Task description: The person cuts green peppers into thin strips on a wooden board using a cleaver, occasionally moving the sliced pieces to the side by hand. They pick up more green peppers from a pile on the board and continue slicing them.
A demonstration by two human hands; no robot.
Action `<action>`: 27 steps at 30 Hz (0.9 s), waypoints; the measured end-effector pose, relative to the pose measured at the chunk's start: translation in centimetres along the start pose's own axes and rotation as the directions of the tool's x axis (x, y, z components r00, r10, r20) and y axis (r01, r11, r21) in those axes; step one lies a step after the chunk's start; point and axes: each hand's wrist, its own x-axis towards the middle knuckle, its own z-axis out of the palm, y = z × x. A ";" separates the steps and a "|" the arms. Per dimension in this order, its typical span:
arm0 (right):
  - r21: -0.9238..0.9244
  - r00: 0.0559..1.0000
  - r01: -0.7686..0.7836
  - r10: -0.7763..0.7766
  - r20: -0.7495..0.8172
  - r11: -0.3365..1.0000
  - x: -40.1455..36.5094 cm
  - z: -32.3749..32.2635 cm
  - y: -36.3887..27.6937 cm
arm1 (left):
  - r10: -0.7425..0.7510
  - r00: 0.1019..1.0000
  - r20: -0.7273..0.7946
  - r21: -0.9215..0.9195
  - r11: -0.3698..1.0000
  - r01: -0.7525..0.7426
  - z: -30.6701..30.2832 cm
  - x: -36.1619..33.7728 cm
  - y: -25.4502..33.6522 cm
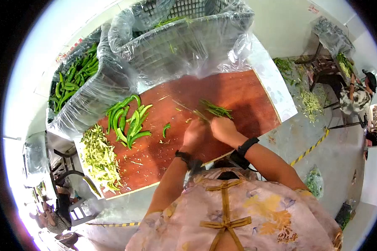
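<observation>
My left hand (195, 134) and my right hand (223, 129) are close together over the reddish-brown board (243, 96), both with fingers curled. A thin green stem (200, 114) slants up and left from between them, its lower end at the fingers of my right hand. What my left fingers hold is hidden. Just beyond my right hand lies a small bundle of thin green stems (215, 108). Left of my hands, several long green peppers (132, 121) are heaped on the board, with a short curved pepper piece (166, 129) apart from them.
Pale green shredded trimmings (99, 157) are piled on the board's left end. Behind it stand plastic-lined crates (184, 46), the left one holding green peppers (75, 75). To the right, greens (312, 104) lie on the floor near a seated person (356, 94). Another person is at lower left.
</observation>
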 end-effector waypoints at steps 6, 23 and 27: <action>0.025 0.995 -0.041 0.043 -0.094 0.999 -2.5 -0.8 3.5 | 0.009 0.996 -0.093 0.146 0.989 0.004 0.1 -0.2 0.6; -0.030 0.982 -0.027 0.033 0.184 0.999 -3.8 -1.0 2.2 | 0.043 0.997 -0.067 0.059 0.997 -0.039 -0.3 0.4 0.2; 0.019 0.998 -0.010 0.009 0.070 1.000 -0.6 0.3 0.2 | 0.023 1.000 -0.010 -0.006 1.000 -0.023 -0.2 0.0 0.1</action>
